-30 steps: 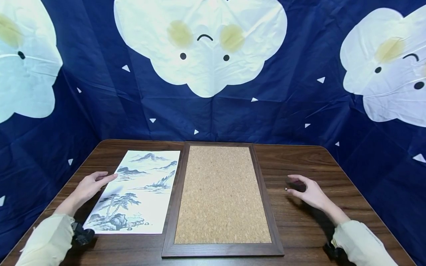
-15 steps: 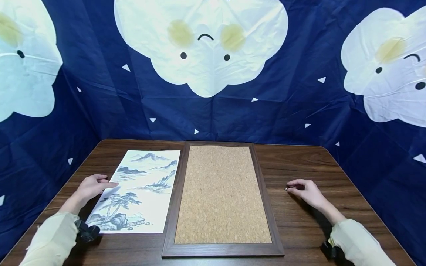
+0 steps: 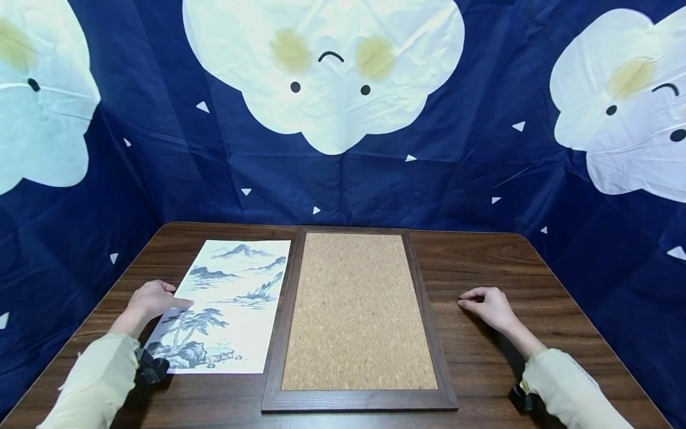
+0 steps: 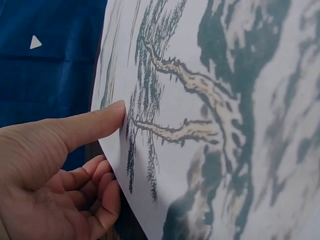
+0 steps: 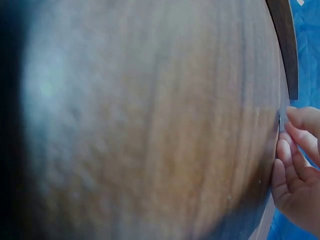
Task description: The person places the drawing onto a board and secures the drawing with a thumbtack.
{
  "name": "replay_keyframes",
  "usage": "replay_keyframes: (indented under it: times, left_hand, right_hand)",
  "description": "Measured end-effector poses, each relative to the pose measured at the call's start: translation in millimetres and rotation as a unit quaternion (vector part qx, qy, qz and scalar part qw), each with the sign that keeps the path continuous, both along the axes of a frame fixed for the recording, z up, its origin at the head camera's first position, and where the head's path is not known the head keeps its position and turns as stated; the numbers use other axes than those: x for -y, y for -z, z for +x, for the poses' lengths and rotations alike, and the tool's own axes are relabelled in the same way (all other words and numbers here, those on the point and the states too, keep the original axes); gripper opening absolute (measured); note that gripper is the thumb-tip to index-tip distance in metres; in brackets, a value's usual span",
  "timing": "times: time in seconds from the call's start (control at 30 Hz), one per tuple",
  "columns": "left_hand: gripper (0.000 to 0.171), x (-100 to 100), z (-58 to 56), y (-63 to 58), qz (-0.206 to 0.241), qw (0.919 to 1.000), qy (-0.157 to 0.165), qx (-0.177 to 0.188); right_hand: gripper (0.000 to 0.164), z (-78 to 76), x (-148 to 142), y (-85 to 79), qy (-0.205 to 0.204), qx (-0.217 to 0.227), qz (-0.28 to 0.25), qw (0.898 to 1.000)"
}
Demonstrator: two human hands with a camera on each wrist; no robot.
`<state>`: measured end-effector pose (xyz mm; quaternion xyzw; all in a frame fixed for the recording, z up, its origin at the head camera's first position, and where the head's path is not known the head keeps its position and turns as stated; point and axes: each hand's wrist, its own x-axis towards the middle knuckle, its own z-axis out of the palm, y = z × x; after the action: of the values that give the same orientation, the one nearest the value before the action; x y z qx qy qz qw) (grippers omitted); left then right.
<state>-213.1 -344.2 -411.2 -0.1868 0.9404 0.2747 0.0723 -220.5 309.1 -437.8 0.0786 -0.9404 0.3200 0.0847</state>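
My left hand pinches the left edge of a sheet of paper printed with an ink landscape of mountains and pines. In the left wrist view its thumb lies on the printed face, while the other fingers curl behind the edge. On the right side of the table, my right hand has thumb and fingertips together, low over the wood. Between them, in the right wrist view, shows a tiny pin, mostly hidden. A cork board in a dark wooden frame lies between the hands.
The brown wood-grain table bears everything. Close to the paper's right side runs the board's frame. A dark blue cloth with white clouds hangs behind and at both sides.
My left hand has moved slightly right and gripped the paper's edge, whose near end shifted a little right. The right fingers, earlier spread beside a tiny shiny thing on the table, have come together on it.
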Motion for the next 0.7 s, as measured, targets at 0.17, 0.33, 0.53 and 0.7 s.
replay_keyframes:
  times: [0.17,0.33,0.53,0.7]
  left_hand:
    - [0.061,0.2,-0.7,-2.8,0.002,0.9999,0.002,0.014]
    - [0.050,1.9,1.5,-3.7,0.010,0.9998,0.011,0.011]
    - [0.050,4.4,3.1,-1.4,0.009,0.9998,0.018,-0.003]
    - [0.038,9.3,4.8,1.1,0.014,0.9992,0.034,-0.016]
  right_hand:
    - [0.007,0.1,2.0,1.9,0.010,-0.019,0.012,1.000]
    - [0.005,-1.1,3.1,2.4,0.010,-0.025,0.019,0.999]
    - [0.004,-0.3,4.1,1.9,0.010,-0.023,0.021,0.999]
    - [0.003,0.1,3.1,1.8,0.008,-0.021,0.018,1.000]
